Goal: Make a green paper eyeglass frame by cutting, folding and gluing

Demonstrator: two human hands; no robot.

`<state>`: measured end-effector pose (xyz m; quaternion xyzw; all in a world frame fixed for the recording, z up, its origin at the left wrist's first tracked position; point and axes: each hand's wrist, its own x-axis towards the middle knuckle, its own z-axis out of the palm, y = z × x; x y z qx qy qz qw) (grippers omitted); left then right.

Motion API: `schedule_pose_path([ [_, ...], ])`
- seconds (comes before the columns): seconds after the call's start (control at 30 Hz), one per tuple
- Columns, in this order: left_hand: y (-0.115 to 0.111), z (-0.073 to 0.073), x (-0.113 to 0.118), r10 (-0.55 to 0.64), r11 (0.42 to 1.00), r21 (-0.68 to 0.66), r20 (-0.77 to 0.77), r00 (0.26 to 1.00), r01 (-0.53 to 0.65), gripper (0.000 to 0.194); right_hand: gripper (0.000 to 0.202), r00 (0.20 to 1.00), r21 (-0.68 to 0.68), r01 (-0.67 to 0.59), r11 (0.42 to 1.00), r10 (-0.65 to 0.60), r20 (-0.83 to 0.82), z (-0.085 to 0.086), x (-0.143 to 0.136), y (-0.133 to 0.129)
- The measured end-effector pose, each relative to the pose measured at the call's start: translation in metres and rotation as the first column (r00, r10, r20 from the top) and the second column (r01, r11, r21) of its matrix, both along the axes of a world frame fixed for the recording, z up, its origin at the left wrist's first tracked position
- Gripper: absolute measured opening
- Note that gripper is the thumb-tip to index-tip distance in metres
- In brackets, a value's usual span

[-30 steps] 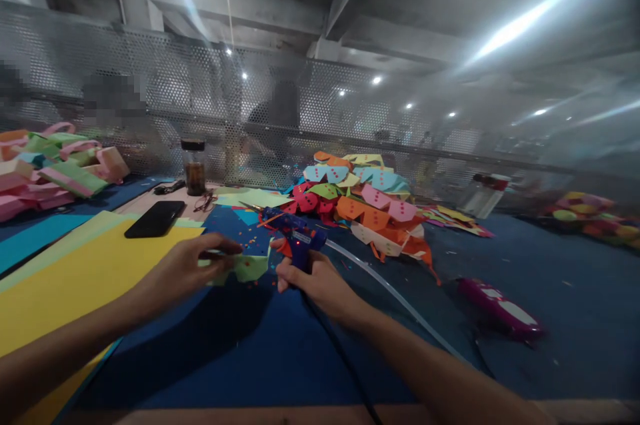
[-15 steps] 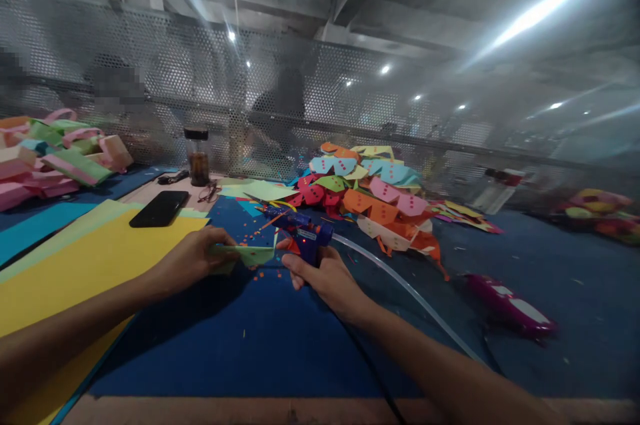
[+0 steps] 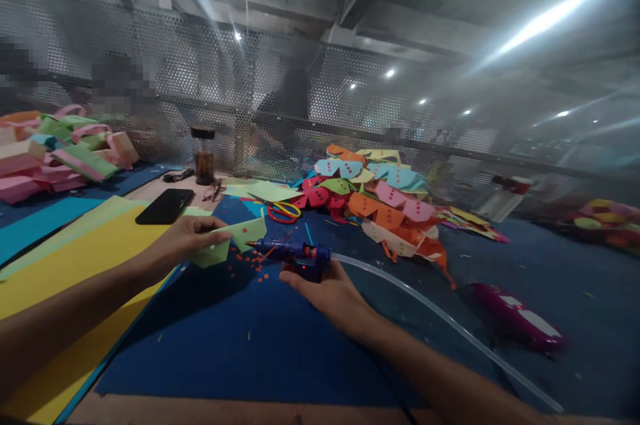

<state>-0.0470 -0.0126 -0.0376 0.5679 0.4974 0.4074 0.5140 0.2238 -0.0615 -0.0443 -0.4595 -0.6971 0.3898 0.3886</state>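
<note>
My left hand pinches a folded light green paper piece with small orange squares on it. In my right hand is a blue glue gun, a clear glue stick trailing from its back end. The gun's nozzle points left, close to the lower edge of the green paper; whether they touch I cannot tell. Small orange paper bits lie on the blue mat below. Behind the gun are scissors with yellow and red handles.
Yellow sheets and a black phone lie at left, near a jar. Colourful cut paper shapes are heaped behind the gun. A purple device rests at right. Pink and green paper pieces are piled far left.
The glue gun has levelled out, its nozzle now lower and by the green paper. The green paper has been raised and tilted in my left hand. The scissors' handles are more exposed.
</note>
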Motion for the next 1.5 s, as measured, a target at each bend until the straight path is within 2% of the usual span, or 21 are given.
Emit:
schedule_pose_path([
  [0.27, -0.003, 0.007, 0.000, -0.013, 0.999, -0.039, 0.013, 1.000, 0.014, 0.043, 0.033, 0.998, 0.109, 0.042, 0.993, -0.036, -0.054, -0.018, 0.000, 0.008],
  [0.43, -0.003, 0.002, -0.001, -0.041, 0.999, -0.030, 0.047, 0.998, 0.043, 0.040, 0.036, 0.988, 0.097, -0.060, 0.993, 0.073, -0.137, -0.022, 0.001, 0.005],
  [0.5, -0.003, 0.001, -0.002, -0.042, 0.998, -0.039, 0.049, 0.998, 0.044, 0.040, 0.037, 0.987, 0.099, -0.061, 0.993, 0.075, -0.145, -0.020, 0.001, 0.003],
  [0.67, -0.002, 0.002, -0.001, -0.040, 0.998, -0.053, 0.065, 0.997, 0.044, 0.039, 0.035, 0.999, 0.125, 0.003, 0.992, -0.009, 0.052, -0.010, 0.003, 0.000],
  [0.9, -0.002, 0.001, -0.001, -0.053, 0.996, -0.063, 0.065, 0.996, 0.058, 0.033, 0.040, 0.973, 0.181, -0.030, 0.983, -0.013, 0.230, 0.007, 0.006, -0.011],
  [1.2, 0.000, -0.002, -0.005, -0.076, 0.995, -0.060, 0.071, 0.995, 0.080, 0.033, 0.038, 0.965, 0.224, -0.074, 0.972, 0.013, 0.261, 0.004, 0.007, -0.011],
  [1.5, 0.000, -0.001, -0.005, -0.083, 0.993, -0.074, 0.085, 0.993, 0.089, 0.034, 0.038, 0.952, 0.267, -0.043, 0.963, -0.042, 0.303, 0.000, 0.007, -0.007],
])
